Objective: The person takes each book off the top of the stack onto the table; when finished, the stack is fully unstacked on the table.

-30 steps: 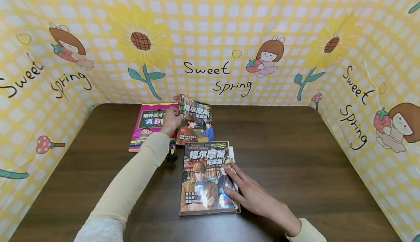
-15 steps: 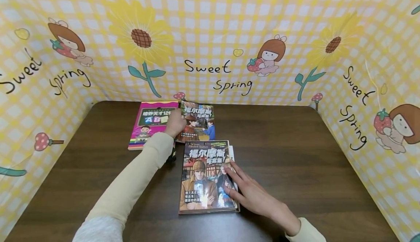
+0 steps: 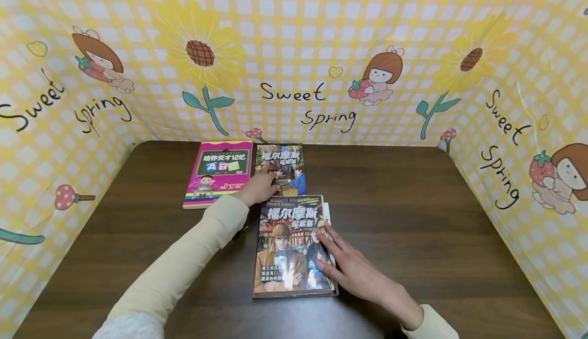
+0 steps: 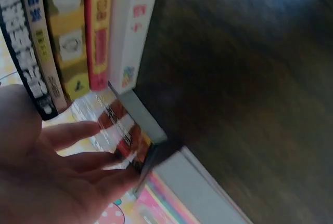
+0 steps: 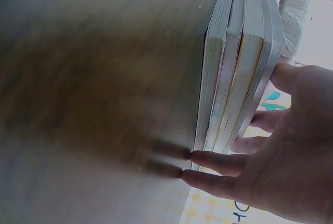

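Note:
My left hand lies over the lower left part of a comic-style book at the back of the table, its fingers extended on the cover. In the left wrist view those fingers touch this glossy book. Closer to me is a stack of books, topped by one showing a figure in a checked cap. My right hand rests along the stack's right side. The right wrist view shows two of its fingertips on the table, with the thumb near the stack's upper edge.
A pink ABC book lies flat, just left of the comic-style book. The brown wooden table extends to both sides. Yellow checked cloth with printed flowers and figures rises at the back and sides.
The far comic-style book, tilted earlier with my left hand at its left edge, now lies flat beside the pink one. My left hand has moved right and toward me. My right hand stays put.

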Demonstrator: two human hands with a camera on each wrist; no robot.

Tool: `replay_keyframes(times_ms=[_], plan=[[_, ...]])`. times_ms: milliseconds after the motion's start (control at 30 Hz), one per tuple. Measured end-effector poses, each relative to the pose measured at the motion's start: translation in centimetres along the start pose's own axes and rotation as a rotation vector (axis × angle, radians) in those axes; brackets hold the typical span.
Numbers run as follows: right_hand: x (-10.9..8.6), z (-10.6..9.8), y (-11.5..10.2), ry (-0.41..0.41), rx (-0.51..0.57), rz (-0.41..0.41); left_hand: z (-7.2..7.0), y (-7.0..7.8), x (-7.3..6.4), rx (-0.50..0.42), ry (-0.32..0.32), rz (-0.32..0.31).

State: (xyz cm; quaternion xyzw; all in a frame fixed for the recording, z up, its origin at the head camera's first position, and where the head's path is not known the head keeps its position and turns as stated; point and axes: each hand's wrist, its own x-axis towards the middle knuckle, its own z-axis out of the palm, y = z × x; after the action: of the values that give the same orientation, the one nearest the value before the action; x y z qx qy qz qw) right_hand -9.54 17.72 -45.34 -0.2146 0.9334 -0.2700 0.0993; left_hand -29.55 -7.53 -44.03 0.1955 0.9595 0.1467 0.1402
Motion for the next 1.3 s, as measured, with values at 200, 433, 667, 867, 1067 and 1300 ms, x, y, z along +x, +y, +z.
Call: replay_keyframes(times_ms=[200, 433, 667, 867, 1067, 1300], plan=[[-0.1, 0.3, 0.0, -0.007, 0.000, 0.001, 0.6, -1.1, -0.1, -0.025, 0.055, 0.047], [-0.2, 0.2, 0.0, -0.001, 0.004, -0.002, 0.8, -1.7, -2.2, -0.032, 0.216, 0.116], [-0.1, -0.3, 0.1, 0.014, 0.001, -0.006, 0.7, -1.4, -5.0, -0.004, 0.220, -0.176], [-0.2, -0.1, 0.1, 0.008, -0.012, -0.006, 1.2, -1.8, -5.5, -0.020, 0.080, -0.300], [-0.1, 0.0, 0.0, 0.021, 0.001, -0.012, 0.9, -2.3, -6.1, -0.018, 0.109, -0.222], [0.0, 0.0, -0.1, 0.017, 0.008, -0.010, 1.4, -0.8, -9.5, -0.091, 0.270, -0.036]])
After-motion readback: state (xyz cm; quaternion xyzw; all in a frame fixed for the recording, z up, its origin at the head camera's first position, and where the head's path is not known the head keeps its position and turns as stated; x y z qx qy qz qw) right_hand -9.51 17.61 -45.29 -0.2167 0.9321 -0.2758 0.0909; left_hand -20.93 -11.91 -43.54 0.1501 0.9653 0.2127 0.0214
